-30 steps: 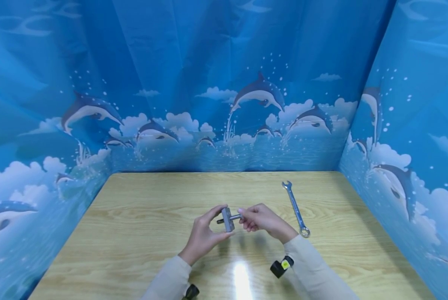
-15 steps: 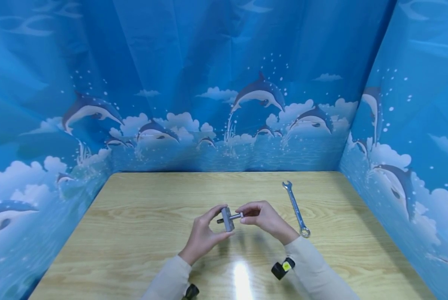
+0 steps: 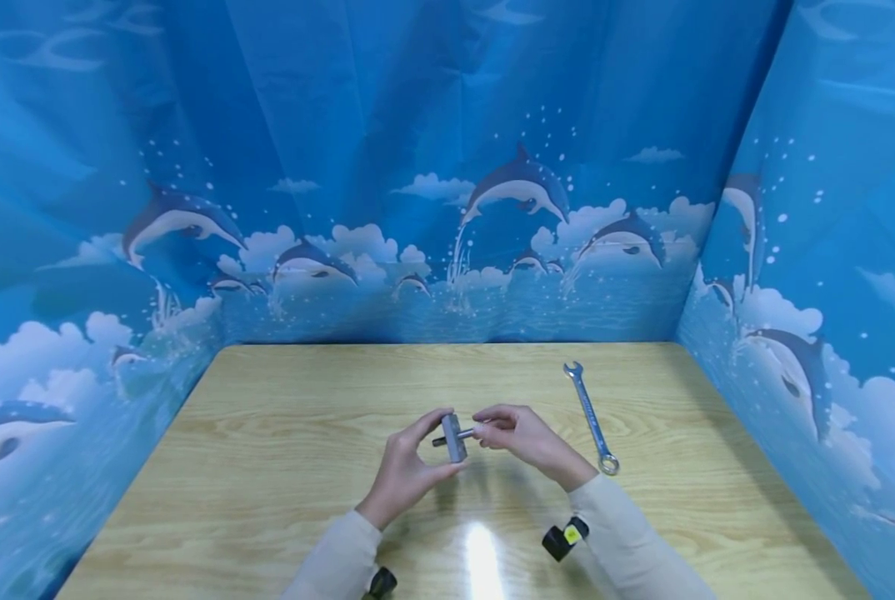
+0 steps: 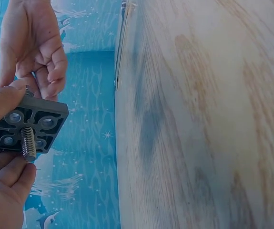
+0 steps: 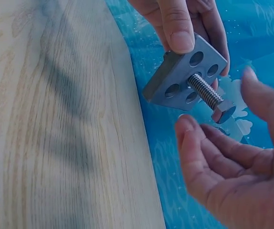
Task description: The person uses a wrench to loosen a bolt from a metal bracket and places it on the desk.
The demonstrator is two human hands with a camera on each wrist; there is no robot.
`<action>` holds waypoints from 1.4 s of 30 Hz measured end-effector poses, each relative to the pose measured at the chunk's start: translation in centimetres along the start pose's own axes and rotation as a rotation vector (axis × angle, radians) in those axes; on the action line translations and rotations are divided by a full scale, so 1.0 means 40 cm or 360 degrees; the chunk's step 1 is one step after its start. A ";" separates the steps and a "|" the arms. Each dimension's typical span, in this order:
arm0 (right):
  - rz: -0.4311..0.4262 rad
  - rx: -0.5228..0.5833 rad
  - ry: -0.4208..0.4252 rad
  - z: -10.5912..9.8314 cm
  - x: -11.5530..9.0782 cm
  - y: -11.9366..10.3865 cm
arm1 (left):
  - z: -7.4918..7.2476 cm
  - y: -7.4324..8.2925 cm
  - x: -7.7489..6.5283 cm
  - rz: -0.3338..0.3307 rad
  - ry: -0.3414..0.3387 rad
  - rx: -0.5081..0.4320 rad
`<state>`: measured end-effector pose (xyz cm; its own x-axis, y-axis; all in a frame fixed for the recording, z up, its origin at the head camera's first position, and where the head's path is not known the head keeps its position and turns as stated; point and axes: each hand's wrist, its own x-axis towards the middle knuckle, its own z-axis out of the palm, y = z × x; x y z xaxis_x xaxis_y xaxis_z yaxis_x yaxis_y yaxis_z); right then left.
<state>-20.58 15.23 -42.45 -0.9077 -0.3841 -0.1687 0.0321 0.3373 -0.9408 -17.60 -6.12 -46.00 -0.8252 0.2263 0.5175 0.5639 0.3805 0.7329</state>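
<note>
The left hand (image 3: 405,471) grips a square grey metal plate (image 3: 454,439) by opposite edges, thumb on one and fingers on the other, and holds it on edge above the tabletop. A silver, fully threaded steel bolt with a hexagonal head (image 5: 204,90) passes through the plate's centre, its head toward the right hand (image 3: 533,442) and its plain threaded end sticking out on the other side. Four round holes surround the bolt; the face seen from the left wrist has recessed pockets around them.

The right hand is just beside the bolt head, its thumb and fingers parted on either side of it in the right wrist view. From the head camera the thumb overlaps the head, so any light contact is hard to judge there. The two hands are near each other, apart.

To the right, a long silver combination wrench (image 3: 588,410) lies on the pale wood-grain table (image 3: 305,417), its open end toward the far edge and its ring end near the right wrist. Both arms wear cream sleeves (image 3: 635,542), and a black wrist device with a yellow patch (image 3: 565,538) sits at the right cuff. Blue fabric printed with leaping dolphins (image 3: 417,108) hangs behind and at both sides.
</note>
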 end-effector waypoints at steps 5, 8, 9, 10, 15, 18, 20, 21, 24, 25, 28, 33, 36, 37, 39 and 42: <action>0.0085 0.0072 -0.0044 0.000 0.003 0.002 | 0.001 -0.001 0.002 -0.0007 -0.0002 0.0015; 0.0146 0.0073 -0.0093 0.002 0.002 0.001 | 0.001 -0.001 0.002 -0.0005 -0.0001 0.0028; 0.0158 0.0067 -0.0105 0.002 0.001 0.001 | 0.001 -0.001 0.002 -0.0003 -0.0001 0.0033; 0.0164 0.0063 -0.0112 0.003 0.001 0.001 | 0.001 0.000 0.001 0.0004 -0.0002 0.0037; 0.0138 0.0038 -0.0105 0.003 0.003 0.002 | 0.002 -0.002 -0.001 0.0027 -0.0008 0.0067; 0.0092 0.0028 -0.0050 0.002 0.003 0.001 | 0.002 -0.003 -0.004 0.0015 -0.0008 0.0071; 0.0057 0.0013 0.0002 0.003 0.002 -0.002 | 0.002 -0.003 -0.005 0.0000 -0.0008 0.0074; 0.0046 0.0009 0.0035 0.003 0.001 -0.003 | 0.001 -0.002 -0.005 -0.0009 -0.0009 0.0075; 0.0038 0.0008 0.0115 0.006 -0.003 -0.006 | 0.001 -0.001 -0.006 -0.0023 -0.0013 0.0060; 0.0038 0.0005 0.0139 0.008 -0.004 -0.007 | 0.001 -0.001 -0.006 -0.0028 -0.0013 0.0054; 0.0037 0.0021 0.0176 0.012 -0.008 -0.011 | 0.001 -0.002 -0.006 -0.0044 -0.0011 0.0037; 0.0000 0.0051 0.0169 0.013 -0.010 -0.015 | -0.001 0.001 -0.007 -0.0070 -0.0010 0.0041; -0.0028 0.0033 0.0140 0.011 -0.010 -0.011 | -0.003 0.004 -0.006 -0.0087 -0.0013 0.0023; -0.0034 0.0017 0.0123 0.010 -0.011 -0.010 | -0.003 0.005 -0.006 -0.0091 -0.0015 0.0017; -0.0029 -0.0011 0.0077 0.008 -0.012 -0.006 | -0.004 0.006 -0.005 -0.0096 -0.0018 0.0004; 0.0002 0.0011 -0.0029 0.004 -0.014 -0.001 | -0.004 0.006 -0.004 -0.0087 -0.0019 -0.0006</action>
<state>-20.00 15.31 -42.34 -0.8999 -0.3993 -0.1755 0.0364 0.3323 -0.9425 -17.33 -6.22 -45.83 -0.8551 0.2158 0.4715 0.5181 0.3895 0.7615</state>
